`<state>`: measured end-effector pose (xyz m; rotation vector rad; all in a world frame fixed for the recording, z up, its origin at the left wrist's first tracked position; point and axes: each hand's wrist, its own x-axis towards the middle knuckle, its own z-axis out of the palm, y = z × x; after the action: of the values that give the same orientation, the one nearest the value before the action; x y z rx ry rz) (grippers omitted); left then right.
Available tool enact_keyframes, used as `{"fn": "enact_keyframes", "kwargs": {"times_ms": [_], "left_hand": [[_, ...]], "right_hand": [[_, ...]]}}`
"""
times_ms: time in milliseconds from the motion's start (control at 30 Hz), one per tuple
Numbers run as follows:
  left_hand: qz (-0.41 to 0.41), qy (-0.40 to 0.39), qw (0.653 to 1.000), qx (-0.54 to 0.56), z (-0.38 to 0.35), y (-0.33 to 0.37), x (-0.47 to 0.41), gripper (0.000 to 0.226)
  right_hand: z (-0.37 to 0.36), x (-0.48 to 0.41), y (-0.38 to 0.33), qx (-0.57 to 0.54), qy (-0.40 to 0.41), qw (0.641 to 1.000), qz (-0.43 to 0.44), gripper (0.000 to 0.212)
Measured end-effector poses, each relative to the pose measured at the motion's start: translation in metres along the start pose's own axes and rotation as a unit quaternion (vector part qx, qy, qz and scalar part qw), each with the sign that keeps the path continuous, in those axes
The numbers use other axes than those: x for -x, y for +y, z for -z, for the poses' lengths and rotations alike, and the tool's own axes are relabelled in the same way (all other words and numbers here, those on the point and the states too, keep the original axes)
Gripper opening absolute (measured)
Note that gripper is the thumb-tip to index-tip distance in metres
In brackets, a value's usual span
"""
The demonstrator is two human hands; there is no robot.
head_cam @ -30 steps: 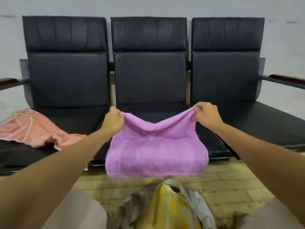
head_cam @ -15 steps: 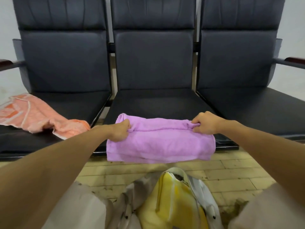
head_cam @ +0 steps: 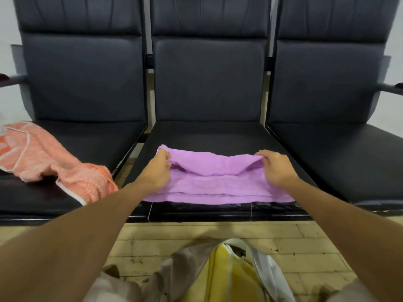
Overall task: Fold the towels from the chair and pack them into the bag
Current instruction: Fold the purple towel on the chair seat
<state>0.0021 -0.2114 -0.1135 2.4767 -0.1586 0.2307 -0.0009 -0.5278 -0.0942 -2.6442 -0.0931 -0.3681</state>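
Fingers (head_cam: 165, 158) of the left hand (head_cam: 159, 171) and right hand (head_cam: 278, 168) are pinching the far corners of the purple towel (head_cam: 218, 186). It is lying across the middle chair seat (head_cam: 207, 136), long axis left-right, with the bag (head_cam: 265, 269) sitting nearer.

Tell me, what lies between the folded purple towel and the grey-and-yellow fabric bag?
In the head view: the black chair seat's front edge, then bare yellowish brick floor.

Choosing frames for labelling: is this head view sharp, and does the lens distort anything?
Head view: the purple towel, left hand and right hand are sharp; the right-edge armrest looks smeared; the wide lens splays the outer chair backs; light is soft, with faint sheen on the seat front.
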Motion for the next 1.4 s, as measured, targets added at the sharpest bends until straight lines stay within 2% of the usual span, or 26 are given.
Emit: {"fn": "enact_keyframes", "kwargs": {"times_ms": [133,267,367,467,567,633,733,800,900,967,1033,1100,1200,1300,1333,1400], "left_hand": [[-0.006,0.063,0.994,0.091,0.018,0.01,0.014,0.005],[-0.026,0.062,0.991,0.117,0.04,0.007,0.037,0.005],[-0.033,0.043,0.989,0.136,0.054,0.005,0.052,0.01],[0.008,-0.034,0.996,0.079,0.063,-0.001,0.065,0.01],[0.037,-0.114,0.991,0.051,0.063,-0.004,0.07,0.01],[0.035,-0.103,0.994,0.03,0.061,0.001,0.069,0.017],[0.028,-0.024,0.997,-0.061,0.054,0.002,0.058,0.019],[0.067,0.008,0.991,-0.112,0.047,-0.001,0.048,0.016],[0.173,-0.011,0.968,-0.179,0.034,0.003,0.038,0.045],[0.203,-0.037,0.95,-0.236,0.027,0.011,0.034,0.064],[0.201,-0.057,0.942,-0.264,0.02,0.017,0.031,0.062],[0.194,-0.061,0.943,-0.262,0.015,0.019,0.028,0.05],[0.183,-0.032,0.963,-0.194,0.016,0.025,0.026,0.041],[0.221,0.017,0.974,-0.039,0.026,0.026,0.026,0.041],[0.254,0.031,0.966,0.042,0.032,0.025,0.026,0.039],[0.321,0.039,0.915,0.241,0.045,0.024,0.027,0.034]], "right_hand": [[0.024,0.02,-0.003,-0.026,0.065,0.998,0.001,0.036],[0.047,0.041,0.008,-0.021,0.088,0.996,0.004,0.033],[0.062,0.053,0.012,-0.027,0.072,0.997,-0.005,0.029],[0.07,0.066,0.009,0.005,0.016,1.0,0.007,0.025],[0.068,0.073,0.008,0.03,-0.092,0.995,-0.016,0.026],[0.065,0.074,0.007,0.027,-0.141,0.989,-0.04,0.035],[0.059,0.066,0.009,0.018,-0.095,0.992,-0.08,0.039],[0.052,0.057,0.013,0.056,-0.082,0.99,-0.099,0.031],[0.041,0.046,0.02,0.092,-0.097,0.98,-0.147,0.019],[0.033,0.038,0.021,0.094,-0.097,0.975,-0.178,0.023],[0.026,0.032,0.019,0.094,-0.088,0.973,-0.193,0.03],[0.021,0.03,0.014,0.093,-0.07,0.971,-0.207,0.031],[0.015,0.029,0.006,0.086,-0.086,0.968,-0.22,0.033],[0.01,0.028,-0.006,0.057,-0.115,0.966,-0.226,0.041],[0.008,0.028,-0.011,0.038,-0.118,0.967,-0.223,0.041],[0.004,0.029,-0.021,-0.013,-0.113,0.97,-0.217,0.041]]}}
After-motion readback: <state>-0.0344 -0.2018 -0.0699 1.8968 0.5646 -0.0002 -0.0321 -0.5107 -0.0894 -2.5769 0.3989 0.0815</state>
